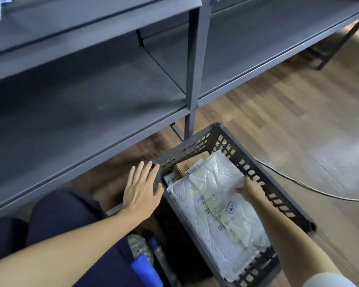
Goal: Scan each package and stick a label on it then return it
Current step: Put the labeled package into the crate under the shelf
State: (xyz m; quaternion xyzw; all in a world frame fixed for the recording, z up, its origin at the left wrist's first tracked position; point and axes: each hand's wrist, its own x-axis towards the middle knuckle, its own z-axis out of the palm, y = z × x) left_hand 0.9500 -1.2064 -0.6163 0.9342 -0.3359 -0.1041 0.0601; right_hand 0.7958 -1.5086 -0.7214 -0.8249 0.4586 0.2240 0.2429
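A dark knee (56,214) is seen at lower left. At centre, the left hand (141,189) is held flat, fingers spread, at the basket (278,195) rim. Lower right of centre, the top white package (214,179), lying in the basket, is pinched by the right hand (250,188). Grey shelves (81,100) fill the upper frame.

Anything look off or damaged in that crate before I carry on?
Nothing looks damaged. The crate holds wrinkled white mailer bags overlapping askew, with a cardboard box tucked behind. The right hand grips the top bag's edge.
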